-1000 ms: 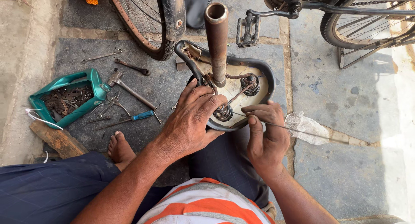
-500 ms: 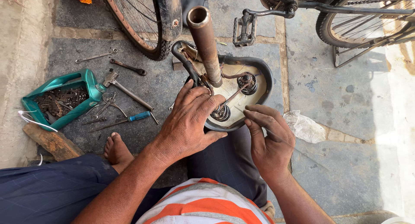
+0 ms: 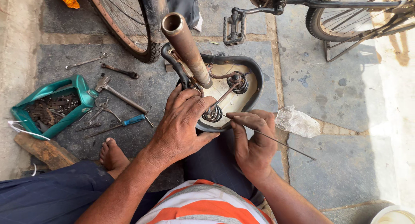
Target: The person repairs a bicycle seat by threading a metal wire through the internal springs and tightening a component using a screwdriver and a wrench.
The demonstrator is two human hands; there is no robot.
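An upside-down bicycle saddle (image 3: 248, 83) with its springs and rusty seat post (image 3: 186, 47) rests against my lap. My left hand (image 3: 183, 124) lies over the saddle's near edge, fingers curled on the frame beside a coil spring (image 3: 212, 114). My right hand (image 3: 253, 139) pinches a thin metal rod (image 3: 285, 145), its tip held at the same spring. The rod's long end sticks out to the right over the paving.
On the paving to the left lie a green tray of rusty parts (image 3: 52, 105), a hammer (image 3: 121, 93), spanners (image 3: 119, 70), a blue-handled screwdriver (image 3: 123, 122) and a wood block (image 3: 43, 150). Bicycle wheels (image 3: 142, 29) stand behind, with a pedal (image 3: 233, 27). A clear plastic bag (image 3: 298, 121) lies at right.
The seat post has tilted further left. My right hand has shifted slightly, and the thin rod again shows sticking out to the right.
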